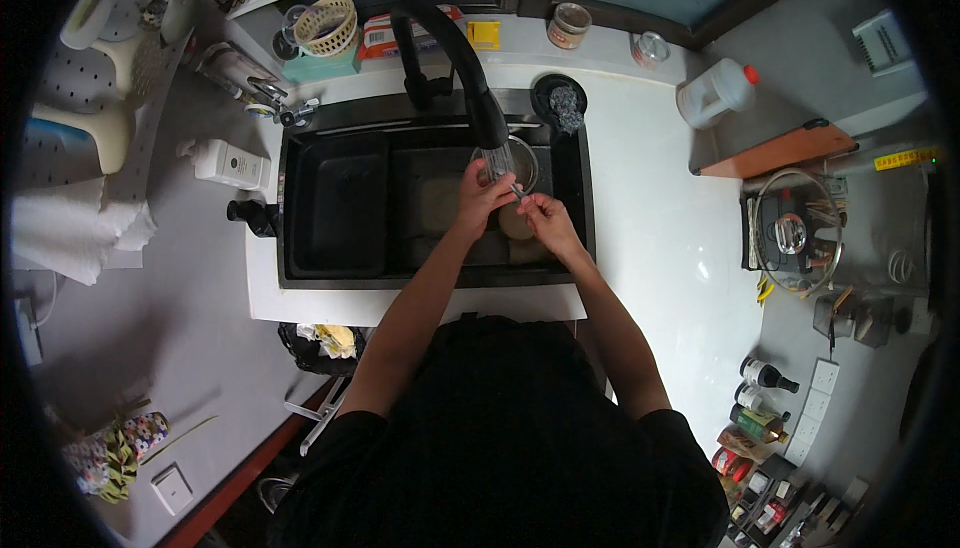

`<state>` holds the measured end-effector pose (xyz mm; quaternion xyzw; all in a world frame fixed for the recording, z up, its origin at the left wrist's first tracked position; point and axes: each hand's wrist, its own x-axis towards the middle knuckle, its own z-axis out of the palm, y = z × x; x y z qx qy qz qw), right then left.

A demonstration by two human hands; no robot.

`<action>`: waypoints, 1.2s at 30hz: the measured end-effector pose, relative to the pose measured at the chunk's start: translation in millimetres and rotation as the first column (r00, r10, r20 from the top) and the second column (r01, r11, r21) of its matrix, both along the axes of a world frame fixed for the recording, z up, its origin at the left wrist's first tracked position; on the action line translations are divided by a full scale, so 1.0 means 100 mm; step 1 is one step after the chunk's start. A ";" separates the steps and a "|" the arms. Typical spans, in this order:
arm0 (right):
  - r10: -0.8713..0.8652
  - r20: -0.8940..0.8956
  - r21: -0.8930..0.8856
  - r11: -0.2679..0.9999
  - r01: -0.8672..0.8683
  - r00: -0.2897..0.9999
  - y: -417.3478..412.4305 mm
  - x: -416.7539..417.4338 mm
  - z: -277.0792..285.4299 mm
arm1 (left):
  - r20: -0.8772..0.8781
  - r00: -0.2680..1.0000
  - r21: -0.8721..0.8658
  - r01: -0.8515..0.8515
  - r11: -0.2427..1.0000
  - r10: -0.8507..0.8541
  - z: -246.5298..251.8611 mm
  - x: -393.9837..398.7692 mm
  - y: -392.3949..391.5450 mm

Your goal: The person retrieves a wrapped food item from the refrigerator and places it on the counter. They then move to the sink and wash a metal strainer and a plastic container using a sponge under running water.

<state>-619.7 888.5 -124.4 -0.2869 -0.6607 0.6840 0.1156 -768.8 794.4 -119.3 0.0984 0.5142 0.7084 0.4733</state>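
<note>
Water sprays from the black faucet head onto my left hand, which is cupped around one end of a thin metal utensil. Its far end is hidden by fingers and water, so its exact kind is unclear. The fingers of my right hand pinch the handle end. Both hands are over the right part of the black sink. Behind them in the basin sits a round, shiny-rimmed bowl or strainer. Pale, roundish items lie lower in the sink, partly covered by my hands.
A black drain tray fills the sink's left side. At the back right corner a black dish holds a steel wool scrubber. A white pump bottle stands left, a plastic jug and brown cutting board right.
</note>
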 end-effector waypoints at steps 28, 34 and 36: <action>-0.007 -0.110 -0.554 0.831 -0.056 0.994 -0.14 -0.30 0.29 | 0.201 0.947 -0.030 -0.250 0.968 0.251 -0.19 -0.11 0.08; 0.043 -0.038 -0.359 0.932 -0.054 0.998 -0.04 -0.27 0.28 | 0.179 0.981 0.074 -0.093 0.993 0.078 0.03 -0.07 0.10; 0.037 0.019 -0.253 0.967 -0.031 0.999 0.05 -0.18 0.21 | 0.171 0.979 0.035 -0.118 0.992 0.111 0.05 -0.06 0.12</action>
